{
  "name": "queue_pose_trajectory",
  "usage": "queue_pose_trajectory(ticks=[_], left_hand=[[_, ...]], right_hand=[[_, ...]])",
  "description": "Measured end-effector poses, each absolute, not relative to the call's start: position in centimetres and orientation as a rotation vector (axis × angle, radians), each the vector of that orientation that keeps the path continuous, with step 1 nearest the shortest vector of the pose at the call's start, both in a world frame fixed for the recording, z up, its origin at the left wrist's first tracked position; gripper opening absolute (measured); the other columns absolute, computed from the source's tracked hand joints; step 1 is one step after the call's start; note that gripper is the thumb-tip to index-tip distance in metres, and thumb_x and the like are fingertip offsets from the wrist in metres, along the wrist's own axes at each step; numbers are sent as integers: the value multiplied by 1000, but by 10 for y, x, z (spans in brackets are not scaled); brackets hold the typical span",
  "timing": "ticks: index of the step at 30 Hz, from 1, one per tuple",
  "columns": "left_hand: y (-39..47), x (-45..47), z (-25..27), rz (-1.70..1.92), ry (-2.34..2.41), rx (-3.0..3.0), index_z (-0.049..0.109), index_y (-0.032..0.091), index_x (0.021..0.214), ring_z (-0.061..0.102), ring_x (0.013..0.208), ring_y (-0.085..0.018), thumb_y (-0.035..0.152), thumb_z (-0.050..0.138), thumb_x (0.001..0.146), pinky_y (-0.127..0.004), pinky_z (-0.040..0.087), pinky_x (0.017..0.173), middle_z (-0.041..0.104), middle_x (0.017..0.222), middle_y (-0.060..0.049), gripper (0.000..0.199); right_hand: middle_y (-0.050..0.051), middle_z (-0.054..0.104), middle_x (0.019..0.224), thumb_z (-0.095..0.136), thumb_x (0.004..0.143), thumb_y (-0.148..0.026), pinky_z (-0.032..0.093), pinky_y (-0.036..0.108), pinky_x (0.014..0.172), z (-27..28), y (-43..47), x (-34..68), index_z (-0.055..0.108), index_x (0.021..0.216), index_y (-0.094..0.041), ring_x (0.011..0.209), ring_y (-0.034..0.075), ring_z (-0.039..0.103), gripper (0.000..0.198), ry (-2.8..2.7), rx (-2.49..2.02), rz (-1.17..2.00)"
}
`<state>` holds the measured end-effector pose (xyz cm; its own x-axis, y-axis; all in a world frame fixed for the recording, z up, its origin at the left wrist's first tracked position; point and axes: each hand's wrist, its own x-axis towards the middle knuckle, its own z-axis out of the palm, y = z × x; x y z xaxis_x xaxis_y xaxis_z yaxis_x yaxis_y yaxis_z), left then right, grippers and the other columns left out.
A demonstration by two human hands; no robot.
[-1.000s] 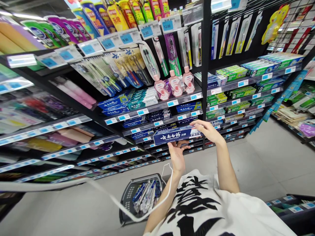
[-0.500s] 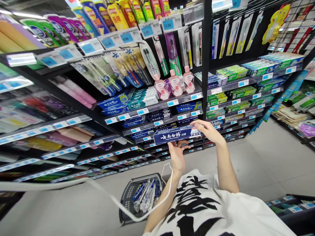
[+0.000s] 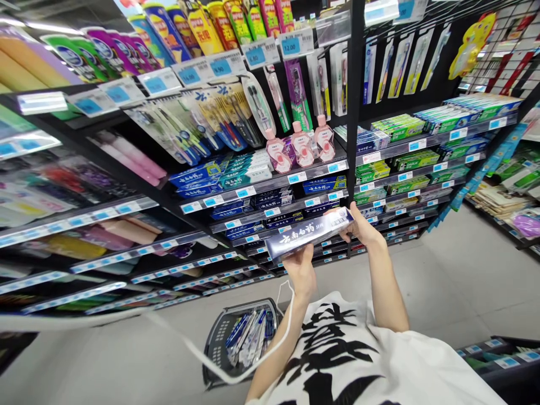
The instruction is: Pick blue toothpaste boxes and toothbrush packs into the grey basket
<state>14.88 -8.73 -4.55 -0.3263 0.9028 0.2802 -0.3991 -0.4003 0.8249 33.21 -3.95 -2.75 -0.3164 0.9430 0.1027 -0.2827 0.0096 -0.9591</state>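
Observation:
A long dark-blue toothpaste box (image 3: 310,232) with white lettering is held up in front of the shelves, its right end slightly higher than its left. My left hand (image 3: 301,273) grips it from below near the left half, thumb on the front face and the other fingers hidden under it. My right hand (image 3: 360,228) closes around the right end, the fingers partly behind the box. More boxes of toothpaste (image 3: 230,209) lie on the shelves just beyond. Below and to the left, a grey shopping basket (image 3: 217,337) contains several packaged toothbrushes (image 3: 253,337).
Tiered black shelves carry pink bottles (image 3: 302,145), hanging toothbrush packs (image 3: 219,121) and green toothpaste boxes (image 3: 399,128). A white cable (image 3: 198,346) loops across the left foreground. Grey floor (image 3: 455,281) lies to the right, with a low shelf (image 3: 493,354) at the lower right.
The toothpaste box has tilted, its right end rising and its top face turning into view. My right hand has shifted from the top edge to around the right end.

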Motion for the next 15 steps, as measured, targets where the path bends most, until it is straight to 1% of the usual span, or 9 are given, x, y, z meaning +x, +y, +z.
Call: queue_pose_trajectory(ticks=[1, 2, 4, 5, 6, 7, 10, 12, 15], left_hand=[[-87, 149, -45, 1867, 832, 903, 55, 30, 134, 55, 135, -25, 44, 87, 73, -41, 43, 117, 62, 142, -7, 70], [-86, 149, -44, 1880, 851, 861, 55, 30, 134, 56, 134, -25, 47, 86, 74, -42, 44, 116, 62, 141, -7, 70], [-86, 148, -42, 1905, 897, 808, 54, 31, 136, 57, 133, -25, 51, 83, 77, -41, 45, 114, 61, 142, -6, 69], [-86, 147, -41, 1910, 915, 796, 53, 31, 136, 57, 132, -24, 52, 81, 78, -39, 47, 113, 60, 143, -6, 68], [-86, 146, -40, 1906, 922, 799, 53, 32, 137, 58, 130, -24, 53, 80, 79, -38, 51, 109, 60, 143, -6, 67], [-87, 144, -39, 1891, 918, 820, 52, 33, 137, 60, 128, -24, 53, 79, 80, -37, 55, 103, 59, 144, -6, 66], [-88, 141, -39, 1800, 849, 957, 51, 33, 136, 62, 122, -25, 49, 79, 81, -35, 62, 85, 57, 144, -8, 64], [-89, 141, -41, 1750, 802, 1034, 50, 33, 136, 61, 123, -26, 46, 78, 83, -37, 64, 83, 57, 142, -9, 61], [-88, 142, -43, 1721, 802, 1048, 50, 32, 134, 61, 122, -26, 47, 75, 85, -37, 65, 83, 59, 138, -9, 57]], right_hand=[[6, 71, 84, 45, 88, -80, 43, 24, 39, -27, -41, 333, 62, 126, -16, 45, 11, 51, 76, -1279, -731, 1495], [6, 71, 92, 55, 85, -76, 46, 24, 41, -24, -43, 333, 60, 128, -18, 48, 10, 52, 73, -1324, -699, 1463], [5, 68, 101, 74, 80, -62, 51, 23, 45, -18, -49, 333, 60, 129, -23, 60, 12, 57, 64, -1418, -709, 1401], [4, 67, 102, 78, 79, -54, 52, 22, 45, -14, -52, 332, 60, 127, -25, 64, 12, 58, 59, -1442, -747, 1376], [2, 65, 99, 78, 80, -50, 52, 21, 44, -11, -54, 330, 61, 126, -26, 64, 12, 58, 54, -1446, -793, 1353], [1, 64, 92, 75, 83, -50, 51, 21, 41, -8, -55, 328, 62, 125, -27, 59, 11, 56, 49, -1430, -838, 1328], [-3, 58, 73, 64, 90, -55, 41, 21, 31, -6, -53, 324, 64, 122, -26, 42, 8, 43, 43, -1334, -927, 1245], [-3, 54, 66, 62, 89, -56, 37, 21, 29, -7, -50, 323, 68, 114, -24, 39, 8, 39, 41, -1271, -936, 1200], [-2, 53, 63, 63, 88, -56, 32, 22, 27, -10, -47, 324, 71, 104, -22, 38, 9, 40, 39, -1199, -936, 1149]])
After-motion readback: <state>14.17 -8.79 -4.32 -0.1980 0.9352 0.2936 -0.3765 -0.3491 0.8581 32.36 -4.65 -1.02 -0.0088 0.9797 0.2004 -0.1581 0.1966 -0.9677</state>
